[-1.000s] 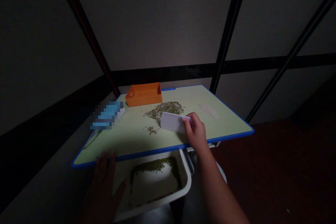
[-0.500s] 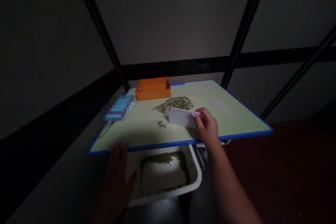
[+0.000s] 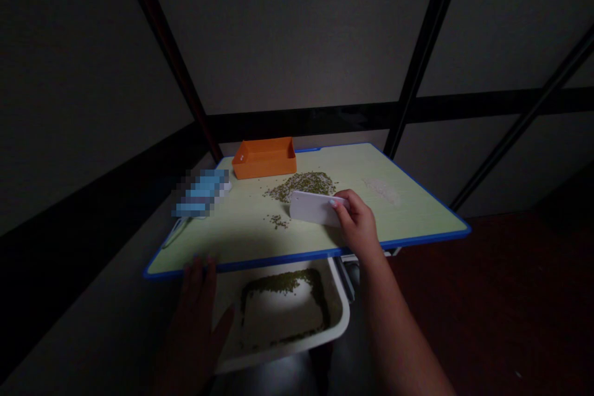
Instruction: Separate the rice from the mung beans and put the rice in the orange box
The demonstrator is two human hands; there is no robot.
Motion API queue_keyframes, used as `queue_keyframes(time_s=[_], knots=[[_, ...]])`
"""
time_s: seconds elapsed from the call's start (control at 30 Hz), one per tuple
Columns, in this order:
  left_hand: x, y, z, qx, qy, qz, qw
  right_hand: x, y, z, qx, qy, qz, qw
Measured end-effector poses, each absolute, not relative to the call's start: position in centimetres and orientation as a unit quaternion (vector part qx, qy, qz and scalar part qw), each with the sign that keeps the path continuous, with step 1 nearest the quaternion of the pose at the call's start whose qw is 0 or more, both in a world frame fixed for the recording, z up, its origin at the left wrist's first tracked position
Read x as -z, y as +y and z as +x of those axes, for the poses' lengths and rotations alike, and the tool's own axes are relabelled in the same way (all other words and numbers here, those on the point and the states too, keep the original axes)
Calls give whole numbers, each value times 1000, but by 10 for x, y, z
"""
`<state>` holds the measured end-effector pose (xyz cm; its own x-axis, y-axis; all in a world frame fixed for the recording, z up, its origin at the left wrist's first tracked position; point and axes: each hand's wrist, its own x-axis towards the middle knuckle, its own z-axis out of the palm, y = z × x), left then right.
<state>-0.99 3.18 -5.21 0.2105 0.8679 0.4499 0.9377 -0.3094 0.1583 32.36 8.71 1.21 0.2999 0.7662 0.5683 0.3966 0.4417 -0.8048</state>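
My right hand (image 3: pixel 359 223) pinches one end of a flat white scraper (image 3: pixel 312 207), which stands on its long edge on the table. Just behind it lies a heap of small green beans mixed with white grains (image 3: pixel 306 184). A smaller scatter of beans (image 3: pixel 278 221) is left of the scraper, and a thin patch of white grains (image 3: pixel 381 190) spreads to the right. In shadow, my left hand (image 3: pixel 199 309) rests with fingers and thumb apart at the table's front edge, beside a white drawer (image 3: pixel 342 312). Green beans (image 3: pixel 283 281) line the drawer's back and sides.
An orange open box (image 3: pixel 264 164) stands at the back left of the blue-rimmed table (image 3: pixel 232 241). A blurred-out blue item (image 3: pixel 202 193) lies at the left edge, with a pale cord or strap below it. Dark panelled walls (image 3: pixel 301 37) surround the table.
The camera view shifts right and back a little. My right hand keeps the scraper at about the same spot on the table; the beans and my left hand look unchanged.
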Motion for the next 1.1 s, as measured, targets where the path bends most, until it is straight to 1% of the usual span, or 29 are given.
queue_keyframes(time_s=[0.37, 0.73, 0.9, 1.1], knots=[[55, 35, -8, 243, -589, -767, 70, -14, 88, 324, -158, -604, -483, 614], [44, 25, 2, 219, -622, -751, 28, -11, 87, 324, -138, -592, -497, 619], [50, 27, -1, 240, -609, -754, 51, -12, 89, 323, -158, -569, -489, 642], [58, 30, -3, 260, -604, -750, 77, -12, 89, 321, -160, -568, -482, 647]])
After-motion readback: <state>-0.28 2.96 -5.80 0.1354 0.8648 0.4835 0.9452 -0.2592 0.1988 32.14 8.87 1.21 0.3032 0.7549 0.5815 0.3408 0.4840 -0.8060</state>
